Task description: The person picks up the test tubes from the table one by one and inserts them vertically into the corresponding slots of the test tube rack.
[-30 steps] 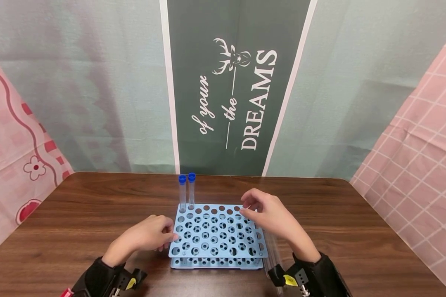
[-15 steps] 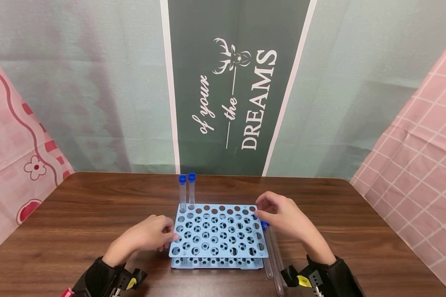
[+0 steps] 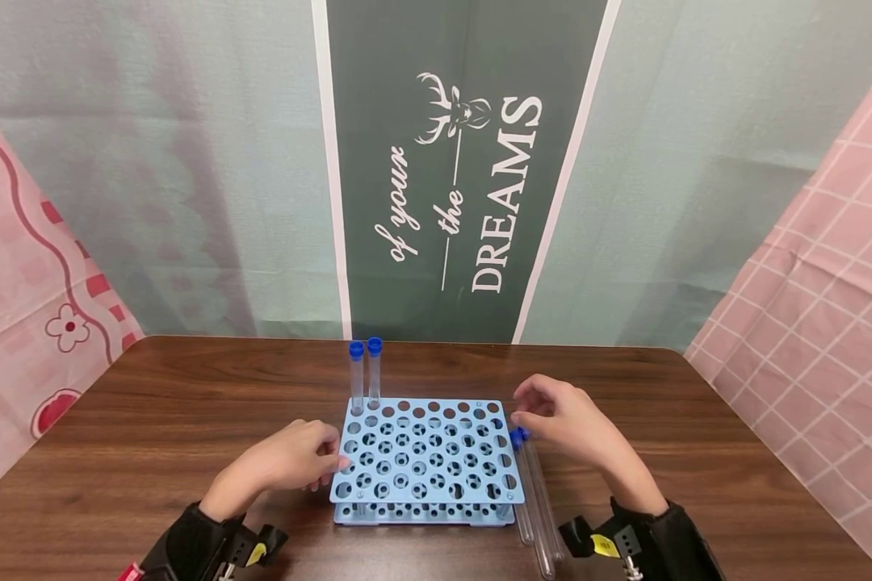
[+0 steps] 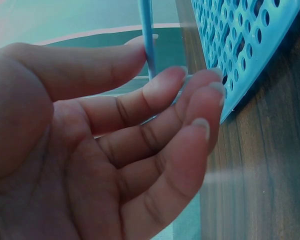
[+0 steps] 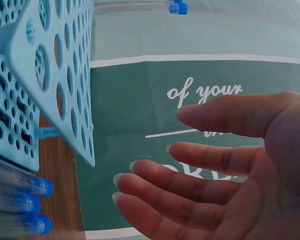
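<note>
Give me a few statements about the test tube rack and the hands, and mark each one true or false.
1. Two capped tubes stand upright in the blue rack. True.
2. The right hand grips a tube. False: its fingers are relaxed and hold nothing.
3. Loose tubes lie on the table to the right of the rack. True.
4. The left hand is on the rack's right side. False: it sits at the rack's left edge.
5. The tube caps are red. False: they are blue.

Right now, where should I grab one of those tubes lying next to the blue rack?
Pinch a lying tube just below its blue cap, coming from above on the right, likely with the open right hand. The tubes lie flat, packed together against the rack.
</note>
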Tool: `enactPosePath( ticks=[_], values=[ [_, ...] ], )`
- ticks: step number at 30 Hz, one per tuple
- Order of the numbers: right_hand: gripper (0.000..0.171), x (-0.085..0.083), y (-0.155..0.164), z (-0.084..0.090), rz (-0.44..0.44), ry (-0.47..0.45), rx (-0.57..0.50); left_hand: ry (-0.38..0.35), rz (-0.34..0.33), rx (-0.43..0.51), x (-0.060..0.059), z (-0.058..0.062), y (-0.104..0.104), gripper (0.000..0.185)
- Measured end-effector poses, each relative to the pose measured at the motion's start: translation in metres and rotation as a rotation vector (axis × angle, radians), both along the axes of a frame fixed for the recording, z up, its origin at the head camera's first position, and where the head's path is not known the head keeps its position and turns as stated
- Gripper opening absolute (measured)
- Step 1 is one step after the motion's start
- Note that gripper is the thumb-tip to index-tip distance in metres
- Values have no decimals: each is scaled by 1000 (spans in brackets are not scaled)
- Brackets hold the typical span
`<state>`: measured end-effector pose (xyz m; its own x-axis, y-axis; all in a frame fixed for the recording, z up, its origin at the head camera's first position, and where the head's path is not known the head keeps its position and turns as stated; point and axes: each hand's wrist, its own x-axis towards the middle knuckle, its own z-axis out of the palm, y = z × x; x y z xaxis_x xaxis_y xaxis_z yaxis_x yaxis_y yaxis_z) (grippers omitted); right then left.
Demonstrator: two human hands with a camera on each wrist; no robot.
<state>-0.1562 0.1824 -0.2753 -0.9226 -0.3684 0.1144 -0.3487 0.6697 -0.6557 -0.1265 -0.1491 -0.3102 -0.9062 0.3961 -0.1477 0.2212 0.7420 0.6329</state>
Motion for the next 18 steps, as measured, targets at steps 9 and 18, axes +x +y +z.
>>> enactPosePath(
  ticks=[9, 18],
  values=[
    [17, -5, 6, -8, -35, -77, 23, -3, 6, -7, 0, 0, 0, 25],
    [21, -11, 13, -23, -115, -221, 72, -4, 7, -10, 1, 1, 0, 25]
  ],
)
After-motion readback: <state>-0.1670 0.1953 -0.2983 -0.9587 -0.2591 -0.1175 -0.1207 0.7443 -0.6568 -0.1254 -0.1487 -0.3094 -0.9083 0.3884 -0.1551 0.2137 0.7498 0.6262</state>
